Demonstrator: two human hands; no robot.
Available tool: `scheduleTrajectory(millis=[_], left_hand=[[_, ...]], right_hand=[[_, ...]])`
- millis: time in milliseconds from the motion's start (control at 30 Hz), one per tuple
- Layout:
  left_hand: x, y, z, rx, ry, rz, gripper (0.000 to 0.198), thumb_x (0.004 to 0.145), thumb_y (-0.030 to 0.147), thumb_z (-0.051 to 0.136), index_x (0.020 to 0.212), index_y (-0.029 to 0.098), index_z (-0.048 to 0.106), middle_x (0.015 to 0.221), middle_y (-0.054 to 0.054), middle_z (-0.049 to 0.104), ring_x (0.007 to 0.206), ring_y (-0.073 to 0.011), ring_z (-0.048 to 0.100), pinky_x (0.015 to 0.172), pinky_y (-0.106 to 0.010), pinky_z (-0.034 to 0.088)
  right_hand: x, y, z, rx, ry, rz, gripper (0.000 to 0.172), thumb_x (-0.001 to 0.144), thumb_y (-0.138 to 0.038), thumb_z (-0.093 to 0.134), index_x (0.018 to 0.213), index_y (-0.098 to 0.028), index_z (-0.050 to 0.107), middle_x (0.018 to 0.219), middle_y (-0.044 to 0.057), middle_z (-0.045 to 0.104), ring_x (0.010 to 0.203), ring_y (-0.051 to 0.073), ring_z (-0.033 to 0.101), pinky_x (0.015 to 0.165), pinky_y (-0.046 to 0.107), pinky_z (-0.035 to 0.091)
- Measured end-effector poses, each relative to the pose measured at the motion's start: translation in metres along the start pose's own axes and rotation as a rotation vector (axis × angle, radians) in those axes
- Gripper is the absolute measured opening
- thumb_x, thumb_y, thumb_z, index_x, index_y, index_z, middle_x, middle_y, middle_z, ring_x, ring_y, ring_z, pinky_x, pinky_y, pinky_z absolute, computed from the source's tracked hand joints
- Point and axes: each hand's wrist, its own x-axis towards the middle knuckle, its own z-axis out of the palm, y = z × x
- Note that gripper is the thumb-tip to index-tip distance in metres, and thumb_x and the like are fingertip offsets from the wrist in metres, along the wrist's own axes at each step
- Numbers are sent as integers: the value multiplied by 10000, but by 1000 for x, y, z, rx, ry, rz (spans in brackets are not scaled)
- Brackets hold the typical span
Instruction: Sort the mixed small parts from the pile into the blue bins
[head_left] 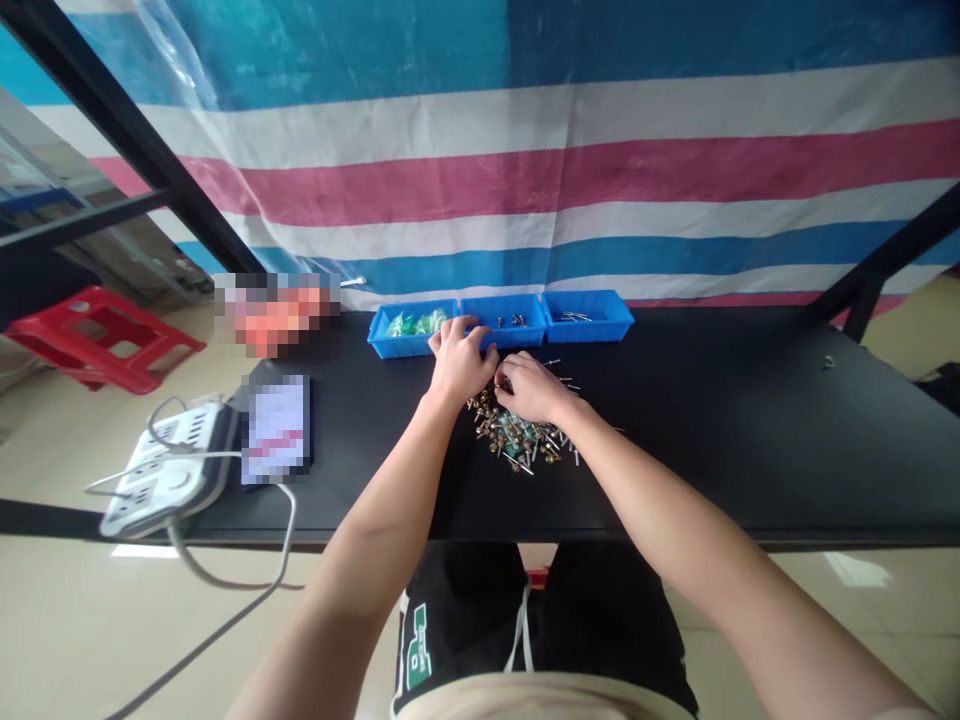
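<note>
A heap of small mixed hardware (517, 440), brass pieces, green plastic plugs and silver nails, lies on the black table (712, 440). My left hand (459, 358) reaches to the front rim of the blue trays, its fingers curled over the edge between the left tray (409, 333) and the middle tray (506, 322). My right hand (529, 387) rests on the far side of the heap with its fingers bent down onto the parts; what they pinch is hidden. The left tray holds green plugs, the middle one brass bits, the right tray (589, 315) silver nails.
A phone (276, 428) lies at the table's left end beside a white power strip (169, 465) with a trailing cable. A red plastic stool (97, 335) stands on the floor at left. A striped tarp (525, 160) hangs behind the table. A small ring (828, 362) lies far right.
</note>
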Motion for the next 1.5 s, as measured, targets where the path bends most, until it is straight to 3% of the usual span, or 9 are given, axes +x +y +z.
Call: scheduleTrajectory(millis=[467, 767, 900, 1133, 1500], left_hand=[[5, 2, -3, -238, 54, 88, 199, 815, 256, 552, 959, 199, 676, 1069, -71, 645, 1048, -249, 548, 937, -444, 410], [3, 8, -7, -565, -97, 150, 218, 838, 264, 553, 972, 157, 689, 814, -39, 697, 753, -156, 635, 718, -276, 490], [2, 10, -6, -681, -133, 145, 290, 855, 308, 549, 1067, 155, 674, 801, -38, 701, 730, -145, 629, 688, -262, 482], [1, 11, -6, -760, -209, 141, 368, 835, 321, 566, 1152, 163, 666, 1017, -87, 708, 787, -160, 625, 699, -276, 488], [1, 9, -2, -859, -241, 83, 407, 778, 286, 619, 1161, 156, 658, 895, -64, 699, 742, -151, 601, 658, -264, 469]], right_hand=[[2, 10, -3, 160, 369, 112, 44, 822, -209, 530, 839, -198, 570, 785, 50, 660, 764, 196, 607, 715, 297, 471], [3, 14, -3, 205, 551, 146, 75, 845, -229, 526, 863, -192, 589, 818, 65, 684, 731, 196, 639, 699, 302, 494], [3, 15, -4, 231, 575, 177, 127, 881, -292, 511, 893, -195, 592, 846, 69, 700, 767, 207, 657, 717, 313, 500], [3, 16, -4, 201, 586, 203, 164, 896, -331, 507, 923, -192, 591, 861, 80, 690, 797, 223, 646, 741, 329, 489], [3, 16, -2, 204, 607, 190, 223, 895, -394, 512, 908, -186, 593, 785, 59, 671, 742, 207, 621, 709, 314, 469]])
